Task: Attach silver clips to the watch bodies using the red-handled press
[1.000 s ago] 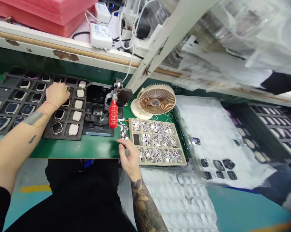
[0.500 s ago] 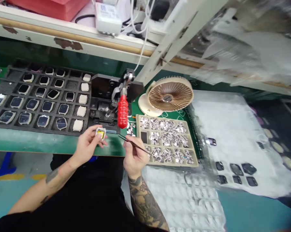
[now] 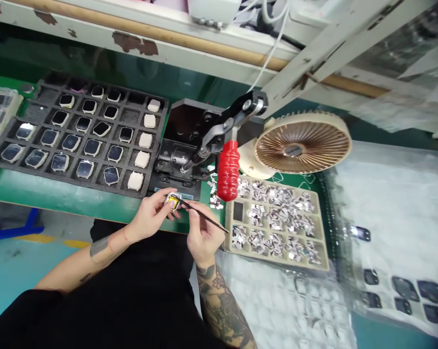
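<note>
Just below the middle of the frame, left of centre, the left hand (image 3: 149, 216) holds a small watch (image 3: 172, 201) pinched between thumb and fingers. Its shell is pale, whitish and square with rounded corners, and the side facing up shows a bright yellow patch with darker bits beside it — the finer detail is too small to make out. The right hand (image 3: 205, 238), right of it, is closed around thin dark tweezers (image 3: 208, 219), whose tips reach the watch at the yellow patch; whether they grip anything I cannot tell. A dark foam tray (image 3: 130, 117) of similar watches, dark faces and cream backs, fills the left of the frame. Near the centre stands a clamp with a red handle (image 3: 228, 169) — right of it, a beige tray (image 3: 229, 213) holds silvery pieces.
</note>
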The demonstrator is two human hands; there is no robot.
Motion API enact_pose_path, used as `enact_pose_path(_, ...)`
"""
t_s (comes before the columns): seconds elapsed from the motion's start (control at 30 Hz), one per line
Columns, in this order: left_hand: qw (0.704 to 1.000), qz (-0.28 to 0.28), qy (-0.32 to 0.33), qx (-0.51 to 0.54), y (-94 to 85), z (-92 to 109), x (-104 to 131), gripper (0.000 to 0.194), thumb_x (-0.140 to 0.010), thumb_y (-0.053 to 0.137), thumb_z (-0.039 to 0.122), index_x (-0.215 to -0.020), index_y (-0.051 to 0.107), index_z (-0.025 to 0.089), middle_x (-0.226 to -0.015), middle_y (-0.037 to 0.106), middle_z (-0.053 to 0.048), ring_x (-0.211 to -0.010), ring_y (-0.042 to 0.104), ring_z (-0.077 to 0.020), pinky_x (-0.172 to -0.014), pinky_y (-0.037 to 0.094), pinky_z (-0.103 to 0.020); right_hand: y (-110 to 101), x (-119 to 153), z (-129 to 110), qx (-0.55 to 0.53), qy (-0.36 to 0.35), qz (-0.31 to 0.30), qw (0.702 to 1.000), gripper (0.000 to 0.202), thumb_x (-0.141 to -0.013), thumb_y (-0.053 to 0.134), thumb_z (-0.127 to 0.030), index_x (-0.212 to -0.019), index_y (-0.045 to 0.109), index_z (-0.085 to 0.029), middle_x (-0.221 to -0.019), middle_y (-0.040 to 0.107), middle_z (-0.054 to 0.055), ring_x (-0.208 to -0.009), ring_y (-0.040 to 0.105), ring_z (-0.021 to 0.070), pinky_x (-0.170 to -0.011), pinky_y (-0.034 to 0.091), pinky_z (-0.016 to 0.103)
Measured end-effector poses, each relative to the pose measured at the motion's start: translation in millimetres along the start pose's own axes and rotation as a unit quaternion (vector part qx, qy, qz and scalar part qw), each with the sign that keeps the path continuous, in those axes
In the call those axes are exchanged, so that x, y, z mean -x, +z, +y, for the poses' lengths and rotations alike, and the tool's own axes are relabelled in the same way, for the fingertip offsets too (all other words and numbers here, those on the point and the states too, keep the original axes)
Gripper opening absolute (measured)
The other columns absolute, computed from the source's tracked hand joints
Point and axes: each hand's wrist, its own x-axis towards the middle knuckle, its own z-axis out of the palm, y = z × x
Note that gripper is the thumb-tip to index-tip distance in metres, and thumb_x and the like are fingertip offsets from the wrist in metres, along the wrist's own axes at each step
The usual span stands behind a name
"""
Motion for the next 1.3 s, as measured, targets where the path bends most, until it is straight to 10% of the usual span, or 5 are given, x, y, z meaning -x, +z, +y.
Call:
enact_pose_path(0.37, 1.0, -0.006, 0.017, 0.003, -1.5, -2.2, 0.7, 0.045, -0.109, 0.067, 0.039, -0.149, 0.061, 0.018, -0.11, 0.083, -0.01, -0.084, 0.083, -0.0193, -0.074, 0.069, -0.028, 8.7, -4.3, 3.5, -0.144, 0.159, 0.025, 0.976, 0.018, -0.105, 0.073, -0.038, -0.108, 0.08, -0.021, -0.093, 0.083, 0.005, -0.081, 0.081, 0.0197, -0.076, 0.069, 0.034)
enact_pose_path(0.73, 1.0, 0.006, 0.01, 0.01, -0.7, -1.1, 0.7, 0.045, -0.109, 0.068, 0.038, -0.148, 0.063, 0.018, -0.105, 0.081, -0.009, -0.084, 0.083, -0.0203, -0.073, 0.069, -0.029, 1.6, 3.8, 0.0, -0.038, 0.003, 0.034, 0.999, 0.016, -0.103, 0.071, -0.025, -0.115, 0.082, -0.027, -0.108, 0.083, 0.007, -0.098, 0.081, 0.0241, -0.09, 0.072, 0.045)
enact_pose_path(1.3, 1.0, -0.011, 0.016, -0.006, -4.0, -2.6, 1.7, 0.047, -0.108, 0.069, 0.037, -0.151, 0.066, 0.017, -0.104, 0.082, -0.008, -0.081, 0.083, -0.0204, -0.073, 0.069, -0.03, 7.8, 0.7, 4.6, -0.067, 0.036, 0.044, 0.996, 0.012, -0.103, 0.073, -0.026, -0.111, 0.082, -0.026, -0.107, 0.083, 0.006, -0.098, 0.08, 0.0221, -0.091, 0.069, 0.041)
